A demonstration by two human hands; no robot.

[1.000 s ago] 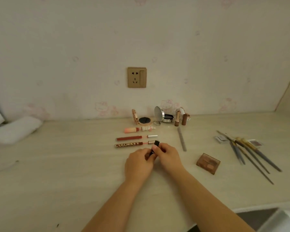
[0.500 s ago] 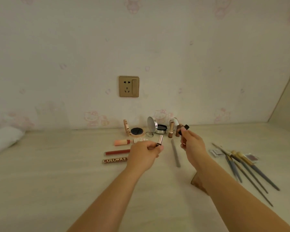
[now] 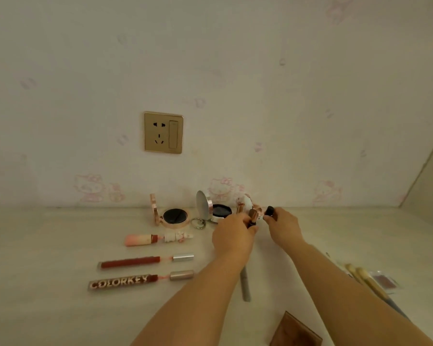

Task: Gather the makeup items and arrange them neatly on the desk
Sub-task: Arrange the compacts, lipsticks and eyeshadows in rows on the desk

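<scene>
The left hand (image 3: 231,236) pinches a lipstick (image 3: 253,217) upright; the right hand (image 3: 284,227) pinches its black cap (image 3: 270,211) just beside it, both near the back of the pale table (image 3: 48,245). To the left lie three lip glosses (image 3: 138,262) in a row, behind them two open compacts (image 3: 171,216). Brushes (image 3: 368,280) lie at right. On the cartoon-cat wallpaper (image 3: 223,71) sits a gold socket (image 3: 163,132).
</scene>
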